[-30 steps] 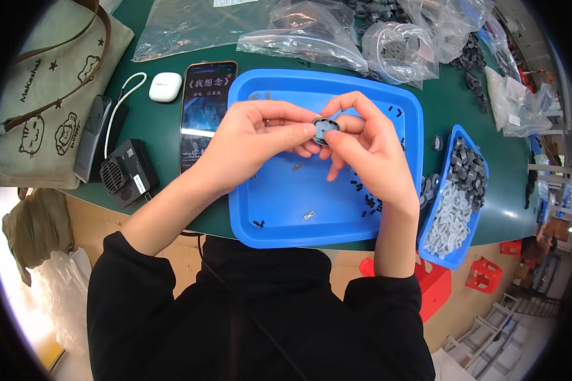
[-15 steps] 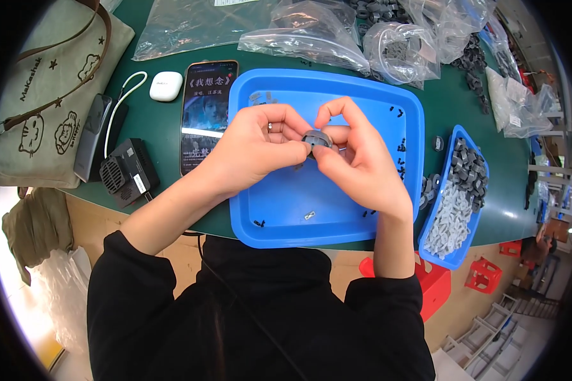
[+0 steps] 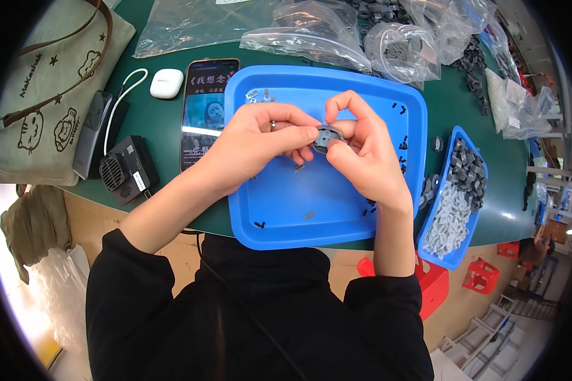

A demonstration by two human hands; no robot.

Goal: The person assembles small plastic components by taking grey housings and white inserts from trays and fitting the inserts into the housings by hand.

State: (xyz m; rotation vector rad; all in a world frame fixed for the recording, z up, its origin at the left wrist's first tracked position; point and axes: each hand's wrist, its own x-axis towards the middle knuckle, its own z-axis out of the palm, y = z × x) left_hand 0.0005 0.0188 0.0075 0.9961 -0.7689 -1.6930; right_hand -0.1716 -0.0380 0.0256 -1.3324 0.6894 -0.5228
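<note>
Between my two hands is a small dark grey round plastic part, held up over the blue tray. My left hand pinches its left edge between thumb and fingers. The thumb and curled fingers of my right hand grip its right side, partly covering it. Small black pieces lie along the tray's right side, and a few clear pieces rest in its far left corner.
A smaller blue tray at right holds dark grey parts and pale grey pieces. Clear bags lie behind. Left are a phone, white case, black speaker-like device and cloth bag.
Both hands and the grey part have shifted slightly right. The part has turned, showing more of its recessed face. The large tray has moved slightly, and the phone's picture has changed.
</note>
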